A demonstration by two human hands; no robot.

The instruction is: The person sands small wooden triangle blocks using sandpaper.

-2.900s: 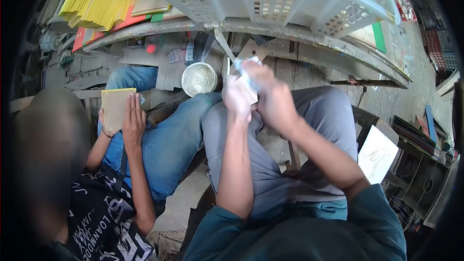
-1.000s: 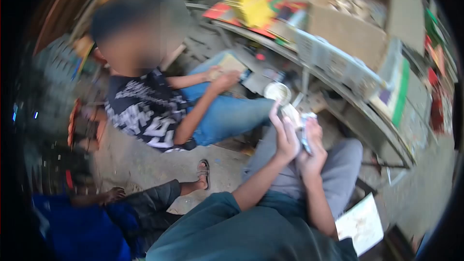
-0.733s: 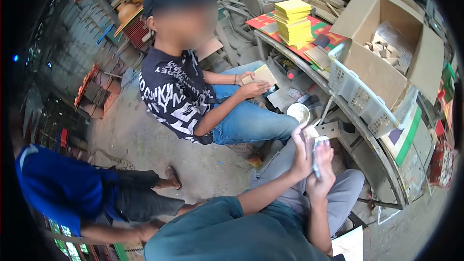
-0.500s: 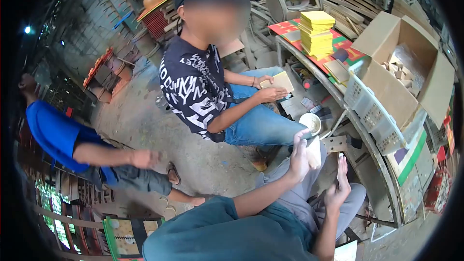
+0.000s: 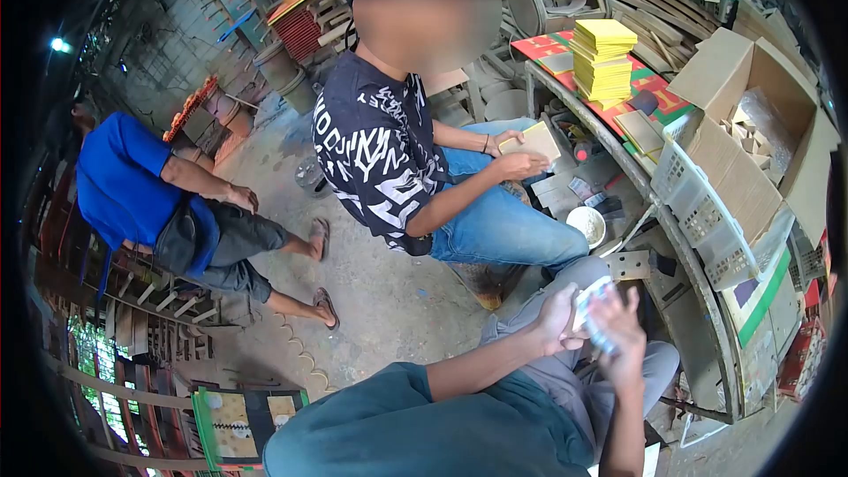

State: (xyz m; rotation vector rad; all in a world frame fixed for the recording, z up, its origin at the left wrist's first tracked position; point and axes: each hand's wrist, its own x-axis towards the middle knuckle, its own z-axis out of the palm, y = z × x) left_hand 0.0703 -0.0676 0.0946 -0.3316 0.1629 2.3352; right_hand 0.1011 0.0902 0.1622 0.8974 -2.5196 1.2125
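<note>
My left hand [image 5: 556, 318] is closed around a small, flat, pale board [image 5: 589, 300], held tilted above my lap. Right beside it, my right hand [image 5: 618, 327] is smeared by motion, its fingers near or against the board's face. A pale bluish patch shows under those fingers, too blurred to name. Both hands are over the grey trouser legs [image 5: 649, 371]. Beyond my knee, a seated co-worker [image 5: 375, 150] holds a pale square board with yellow edges [image 5: 541, 143] in both hands.
A white bucket [image 5: 586, 225] stands past my knee. Along the right runs a bench with a yellow stack [image 5: 603, 62], a white plastic crate [image 5: 707, 212] and a cardboard box [image 5: 729, 172] of small pieces. Another person in blue [image 5: 132, 172] stands at the left.
My right hand has come over to the board in my left hand; before, it was apart with its palm upright. The person in blue has turned and stepped. My view has shifted slightly.
</note>
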